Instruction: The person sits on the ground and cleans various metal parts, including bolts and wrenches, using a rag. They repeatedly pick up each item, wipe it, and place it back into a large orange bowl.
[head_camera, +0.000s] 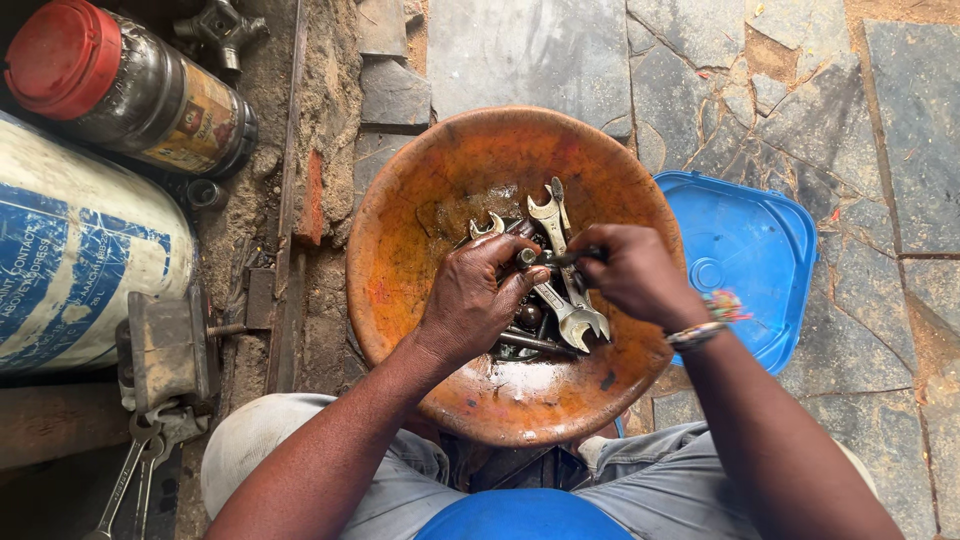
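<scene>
— Both grips clenched on one dark rod (553, 257): left hand (470, 300) at its near end, right hand (632, 272) at the far end.
— Long axis?
— Crosswise, hand to hand, just above the spanners (560, 270) in the orange bowl (420, 210).
— Nearer hand?
— Neither; shared evenly. Blue lid (750, 250) off right.
</scene>
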